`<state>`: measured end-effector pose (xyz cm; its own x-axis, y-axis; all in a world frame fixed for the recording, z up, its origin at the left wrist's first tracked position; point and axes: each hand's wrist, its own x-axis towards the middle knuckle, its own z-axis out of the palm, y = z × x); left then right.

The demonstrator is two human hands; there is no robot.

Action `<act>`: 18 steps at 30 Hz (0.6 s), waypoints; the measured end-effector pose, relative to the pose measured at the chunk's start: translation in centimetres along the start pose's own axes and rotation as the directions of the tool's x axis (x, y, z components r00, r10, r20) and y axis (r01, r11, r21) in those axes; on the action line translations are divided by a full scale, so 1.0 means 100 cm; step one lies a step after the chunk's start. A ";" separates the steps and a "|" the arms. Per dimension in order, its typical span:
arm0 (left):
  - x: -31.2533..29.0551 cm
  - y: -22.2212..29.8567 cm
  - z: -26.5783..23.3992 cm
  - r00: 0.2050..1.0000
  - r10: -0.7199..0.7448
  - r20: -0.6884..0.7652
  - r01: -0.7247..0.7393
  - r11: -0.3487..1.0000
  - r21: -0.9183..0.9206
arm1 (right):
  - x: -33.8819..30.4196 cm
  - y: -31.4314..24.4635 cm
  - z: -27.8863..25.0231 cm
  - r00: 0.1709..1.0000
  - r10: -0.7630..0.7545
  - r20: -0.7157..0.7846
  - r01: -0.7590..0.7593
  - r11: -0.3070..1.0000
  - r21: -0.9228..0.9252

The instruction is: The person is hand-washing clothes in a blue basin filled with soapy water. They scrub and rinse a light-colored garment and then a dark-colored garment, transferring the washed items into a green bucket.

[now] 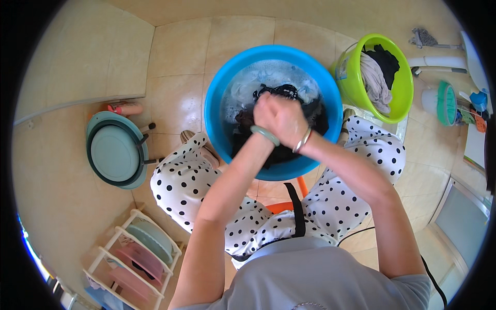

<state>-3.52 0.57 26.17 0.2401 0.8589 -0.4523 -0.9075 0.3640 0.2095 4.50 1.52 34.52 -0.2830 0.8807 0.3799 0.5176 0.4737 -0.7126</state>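
A blue basin (216, 134) of sudsy water stands between my knees. Black, partly lacy clothing (281, 92) bunches up in it, with pale wet cloth (247, 90) beyond. Over the basin's middle, my left hand (262, 112) and my right hand (290, 118) press together, fingers closed around the black clothing. Much of their grip is hidden behind the backs of the hands. A pale green bangle circles my left wrist, and a silver one my right.
A lime green bucket (355, 72) with grey and black clothes stands right of the basin. To the left, round pale green basins (113, 155) lean by the wall. A white rack (119, 232) of coloured basins sits lower left. Cleaning tools (447, 106) stand far right.
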 end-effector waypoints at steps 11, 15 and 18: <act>-0.013 -0.027 0.043 0.855 0.127 -0.503 0.116 0.898 0.424 | -0.008 0.051 -0.008 0.874 0.482 0.062 -0.477 0.876 -0.072; 0.008 0.031 -0.032 0.981 -0.192 0.012 0.190 0.977 0.093 | -0.008 -0.029 -0.004 0.998 0.040 0.046 -0.044 0.995 0.092; -0.001 -0.019 0.025 0.913 0.046 -0.406 0.055 0.971 0.233 | -0.017 0.017 -0.004 0.991 0.133 0.023 -0.133 0.991 -0.007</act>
<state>-0.92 0.66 27.99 0.0377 0.6545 -0.7551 -0.7876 0.4845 0.3806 6.23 0.87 32.90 -0.2303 0.9356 0.2676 0.5561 0.3522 -0.7528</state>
